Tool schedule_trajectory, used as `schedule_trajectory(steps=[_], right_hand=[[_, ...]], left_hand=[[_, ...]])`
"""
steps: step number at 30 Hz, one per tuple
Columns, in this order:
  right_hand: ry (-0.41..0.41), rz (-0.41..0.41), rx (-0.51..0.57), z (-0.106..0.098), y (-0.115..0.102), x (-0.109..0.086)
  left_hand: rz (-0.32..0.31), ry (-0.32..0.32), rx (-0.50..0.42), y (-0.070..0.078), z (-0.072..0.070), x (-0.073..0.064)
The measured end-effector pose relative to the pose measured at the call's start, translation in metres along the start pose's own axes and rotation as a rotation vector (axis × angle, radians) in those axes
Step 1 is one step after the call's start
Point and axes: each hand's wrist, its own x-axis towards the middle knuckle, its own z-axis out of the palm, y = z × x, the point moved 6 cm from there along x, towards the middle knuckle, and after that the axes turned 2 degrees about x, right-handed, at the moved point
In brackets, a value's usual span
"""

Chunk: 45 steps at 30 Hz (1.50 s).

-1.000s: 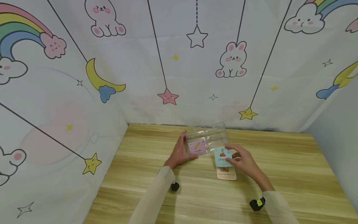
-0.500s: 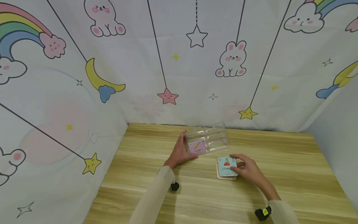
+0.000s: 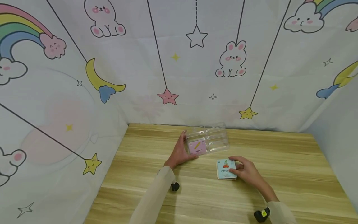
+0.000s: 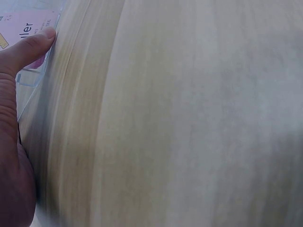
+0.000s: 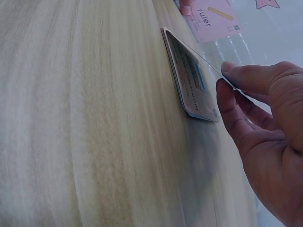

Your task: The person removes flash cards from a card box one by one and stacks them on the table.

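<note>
My left hand [image 3: 179, 155] grips a clear plastic compartment box [image 3: 215, 151] at its left side, thumb along the front edge and fingers round the far side. In the box's front left compartment stands a pink flashcard [image 3: 197, 150] with a ruler picture and the word "ruler". Between thumb and fingers, my right hand [image 3: 248, 171] pinches the right edge of a light blue cherry flashcard [image 3: 222, 174]. In the right wrist view this card is seen edge-on, tilted over a small stack of flashcards [image 5: 189, 80] lying on the table. The stack's top card shows "classroom" lettering.
The wood-grain table [image 3: 156, 133] runs back to a white cloth backdrop [image 3: 195, 77] printed with stars, bunnies and rainbows. More of the cloth hangs at the left side. Small black devices are worn on both wrists.
The right hand has drawn the cherry card away from the box, toward the person, down over the stack of flashcards. The left hand and the box have stayed in place.
</note>
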Motion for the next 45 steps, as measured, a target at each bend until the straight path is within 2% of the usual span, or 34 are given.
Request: schedule_trajectory(steps=[7,15,19,27,34,39,45], right_hand=[[0.007,-0.048,-0.086,0.0001,0.0001,-0.0013],[0.03,-0.103,-0.24,0.001,-0.0013,-0.0013],[0.041,-0.125,-0.283,0.0017,-0.0001,-0.0006],[0.052,-0.124,-0.324,0.0034,0.0065,-0.0006],[0.055,-0.115,-0.339,0.0042,0.0036,-0.0006],[0.064,-0.141,-0.347,0.0046,0.0022,-0.0008],[0.046,-0.101,-0.356,0.0067,0.0056,0.0005]], left_hand=[[-0.013,-0.008,-0.005,0.0011,-0.0004,-0.0007],[0.006,0.002,-0.009,0.0018,-0.0005,-0.0008],[0.012,0.008,-0.013,0.001,-0.0004,-0.0003],[-0.003,0.007,-0.01,-0.0033,0.0012,0.0013],[-0.013,0.0,-0.011,-0.0014,0.0012,0.0018],[-0.01,0.0,-0.01,-0.0018,0.0014,0.0015],[0.001,0.008,-0.013,-0.0015,0.0011,0.0002]])
